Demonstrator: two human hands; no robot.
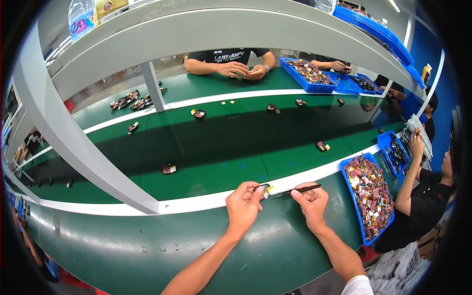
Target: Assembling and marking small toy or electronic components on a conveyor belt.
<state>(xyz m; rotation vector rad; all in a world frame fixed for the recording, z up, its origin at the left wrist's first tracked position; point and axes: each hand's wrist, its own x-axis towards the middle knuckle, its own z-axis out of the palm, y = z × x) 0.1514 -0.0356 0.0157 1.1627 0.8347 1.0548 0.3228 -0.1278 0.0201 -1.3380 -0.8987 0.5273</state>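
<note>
"Small black-and-yellow part [266, 190]: where is it?"
"In the left hand [244, 204], pinched by its fingers, near the white rail [196, 203]."
"And the right hand [312, 204]?"
"Its fingers grip a slim black tool [305, 189], tip toward the part."
"Around them?"
"Green surface [196, 246] below, blue tray [354, 205] of small pieces [368, 191] to the right, green belt [221, 132] with scattered parts [169, 169] ahead."

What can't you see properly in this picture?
All in the head view:
Small yellow-and-black part: too small to make out, partly covered by the left fingers.
Slim black tool: partly hidden by the right fingers.
Lower pieces in the nearest blue tray: buried under the top ones.
Co-worker opposite: head hidden by the grey shelf beam.
</note>
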